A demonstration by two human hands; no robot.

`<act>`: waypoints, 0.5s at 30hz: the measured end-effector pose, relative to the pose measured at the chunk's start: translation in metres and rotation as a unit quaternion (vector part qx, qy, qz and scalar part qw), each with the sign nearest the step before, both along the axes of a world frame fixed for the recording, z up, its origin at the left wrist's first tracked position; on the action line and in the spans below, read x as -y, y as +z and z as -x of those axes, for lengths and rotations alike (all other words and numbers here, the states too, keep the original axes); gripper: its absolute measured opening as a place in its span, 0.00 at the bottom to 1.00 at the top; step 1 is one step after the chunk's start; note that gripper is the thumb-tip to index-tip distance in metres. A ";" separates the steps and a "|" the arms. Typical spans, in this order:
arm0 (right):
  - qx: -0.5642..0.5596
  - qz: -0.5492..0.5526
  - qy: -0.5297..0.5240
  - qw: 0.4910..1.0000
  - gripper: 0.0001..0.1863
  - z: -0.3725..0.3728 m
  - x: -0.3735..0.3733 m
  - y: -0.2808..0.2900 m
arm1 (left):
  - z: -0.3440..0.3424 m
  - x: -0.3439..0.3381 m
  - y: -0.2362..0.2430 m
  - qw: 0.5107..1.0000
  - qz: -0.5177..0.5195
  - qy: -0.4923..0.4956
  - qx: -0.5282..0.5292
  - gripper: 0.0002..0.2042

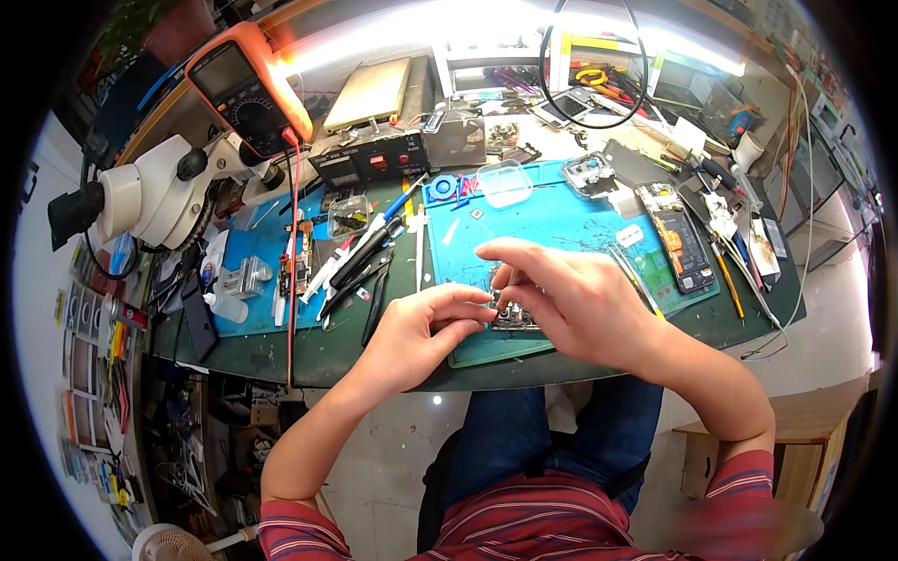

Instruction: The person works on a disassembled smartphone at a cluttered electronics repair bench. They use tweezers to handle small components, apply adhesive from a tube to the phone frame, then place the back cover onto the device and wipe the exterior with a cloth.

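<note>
My left hand (pixel 423 341) has its fingers curled and closed at the left side of a small metal circuit assembly (pixel 516 321) on the blue mat (pixel 468 238). My right hand (pixel 575 304) is bent over the assembly, thumb and fingers closed in a pinch on something small that I cannot make out. Both hands' fingertips nearly meet and partly hide the assembly. A few thin tools (pixel 635 280) lie right of my right hand, near an opened phone (pixel 675 234) with exposed orange and silver parts.
A white microscope (pixel 150 196), orange multimeter (pixel 253 93) and black powered unit (pixel 369 164) stand at back left. Pliers, pens and parts (pixel 360 266) crowd the left bench. A cluttered pile of tools and cables (pixel 725 220) fills the right. A clear plastic box (pixel 505 182) lies behind my hands.
</note>
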State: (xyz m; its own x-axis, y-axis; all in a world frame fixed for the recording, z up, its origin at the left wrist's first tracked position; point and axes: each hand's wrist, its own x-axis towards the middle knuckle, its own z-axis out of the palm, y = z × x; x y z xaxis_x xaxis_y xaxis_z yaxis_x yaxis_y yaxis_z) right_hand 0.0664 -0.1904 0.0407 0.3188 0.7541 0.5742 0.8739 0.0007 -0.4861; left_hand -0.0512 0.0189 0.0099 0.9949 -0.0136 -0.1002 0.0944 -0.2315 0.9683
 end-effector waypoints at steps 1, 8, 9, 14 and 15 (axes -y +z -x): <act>-0.006 0.010 0.002 1.000 0.24 0.001 0.000 0.000 | 0.001 0.000 -0.001 1.000 -0.006 0.002 0.002 0.14; 0.011 0.012 0.035 0.999 0.27 0.001 -0.001 0.001 | 0.005 0.000 -0.005 0.998 -0.054 0.001 0.042 0.12; 0.011 0.015 0.038 0.999 0.27 0.002 -0.001 0.002 | 0.005 0.001 -0.005 0.997 -0.057 -0.001 0.048 0.12; 0.022 0.016 0.053 0.998 0.27 0.004 -0.003 0.002 | 0.007 0.001 -0.008 0.994 -0.082 0.000 0.077 0.11; 0.026 0.010 0.055 0.998 0.28 0.004 -0.003 0.002 | 0.007 0.002 -0.006 0.991 -0.102 -0.003 0.084 0.11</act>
State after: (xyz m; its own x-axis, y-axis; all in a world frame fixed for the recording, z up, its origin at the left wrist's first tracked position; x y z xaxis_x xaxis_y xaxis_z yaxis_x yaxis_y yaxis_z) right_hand 0.0627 -0.1870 0.0424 0.2035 0.7942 0.5726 0.8929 0.0894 -0.4413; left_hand -0.0579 0.0169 0.0036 0.9977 -0.0165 0.0653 -0.0661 -0.4243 0.9031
